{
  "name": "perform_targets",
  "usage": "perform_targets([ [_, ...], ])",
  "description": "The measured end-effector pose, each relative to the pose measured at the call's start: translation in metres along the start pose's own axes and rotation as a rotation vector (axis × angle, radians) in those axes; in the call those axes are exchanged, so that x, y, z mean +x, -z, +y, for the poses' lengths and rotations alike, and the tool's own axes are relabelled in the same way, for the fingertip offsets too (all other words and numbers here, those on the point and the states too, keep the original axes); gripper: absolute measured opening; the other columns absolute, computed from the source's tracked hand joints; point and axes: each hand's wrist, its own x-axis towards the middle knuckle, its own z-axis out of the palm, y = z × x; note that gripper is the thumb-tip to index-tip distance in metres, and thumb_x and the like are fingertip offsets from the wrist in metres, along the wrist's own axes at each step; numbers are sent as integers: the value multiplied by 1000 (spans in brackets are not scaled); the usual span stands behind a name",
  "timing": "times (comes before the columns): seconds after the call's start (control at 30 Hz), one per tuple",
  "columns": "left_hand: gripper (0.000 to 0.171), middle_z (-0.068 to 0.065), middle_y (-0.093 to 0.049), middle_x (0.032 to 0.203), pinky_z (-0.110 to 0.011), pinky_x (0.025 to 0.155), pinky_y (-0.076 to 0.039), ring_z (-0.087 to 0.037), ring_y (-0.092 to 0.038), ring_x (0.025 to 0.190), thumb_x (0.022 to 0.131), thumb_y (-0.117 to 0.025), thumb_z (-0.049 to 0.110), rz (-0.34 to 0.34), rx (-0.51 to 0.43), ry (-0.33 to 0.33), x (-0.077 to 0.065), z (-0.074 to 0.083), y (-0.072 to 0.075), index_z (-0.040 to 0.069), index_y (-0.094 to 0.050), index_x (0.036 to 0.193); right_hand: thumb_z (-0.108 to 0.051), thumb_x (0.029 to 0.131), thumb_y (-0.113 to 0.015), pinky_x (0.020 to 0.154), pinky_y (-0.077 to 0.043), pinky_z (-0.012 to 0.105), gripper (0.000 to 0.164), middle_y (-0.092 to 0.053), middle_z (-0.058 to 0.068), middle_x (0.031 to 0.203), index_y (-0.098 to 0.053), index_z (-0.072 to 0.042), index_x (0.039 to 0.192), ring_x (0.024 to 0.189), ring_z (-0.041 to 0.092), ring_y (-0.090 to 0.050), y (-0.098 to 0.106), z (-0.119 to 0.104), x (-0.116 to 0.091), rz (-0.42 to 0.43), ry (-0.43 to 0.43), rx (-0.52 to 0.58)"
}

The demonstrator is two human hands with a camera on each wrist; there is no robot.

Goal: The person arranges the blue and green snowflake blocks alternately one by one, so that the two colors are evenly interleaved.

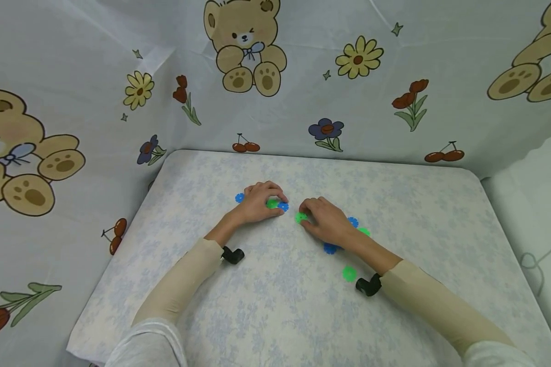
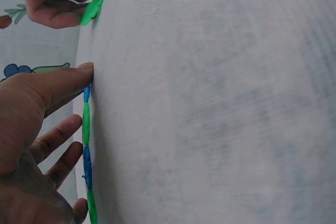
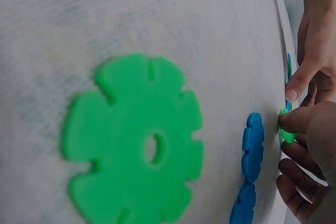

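My left hand (image 1: 259, 202) is low over the table, its thumb and fingers pinching a blue notched flower-shaped disc (image 1: 282, 206) at its edges. That disc is the right end of a row of blue and green discs. Beside it in the row is a green disc (image 1: 272, 203), and another blue disc (image 1: 240, 197) shows left of the hand; the rest lies hidden underneath. Just to the right, my right hand (image 1: 326, 220) pinches a single green disc (image 1: 301, 217) between thumb and fingers. In the left wrist view that green disc (image 2: 92, 10) is tilted, apart from the row.
Loose discs lie around my right forearm: a blue disc (image 1: 353, 221), a green disc (image 1: 364, 232), a blue disc (image 1: 330, 248) partly covered, and a green disc (image 1: 349, 273) nearer me. A patterned cloth (image 1: 294, 117) hangs behind the table (image 1: 275, 306).
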Motion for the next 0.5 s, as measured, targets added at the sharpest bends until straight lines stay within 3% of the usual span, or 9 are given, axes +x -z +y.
perform_targets([
  [0.5,24,2,-58,148,-68,123,-18,-30,-48,141,98,-80,36,-3,5,18,0,1,-1,31,-77,122,-24,101,-77,92,-57,42,28,-72,6,115,-66,-12,124,107,24,-64,-4,-1,22,16,-1,-19],
])
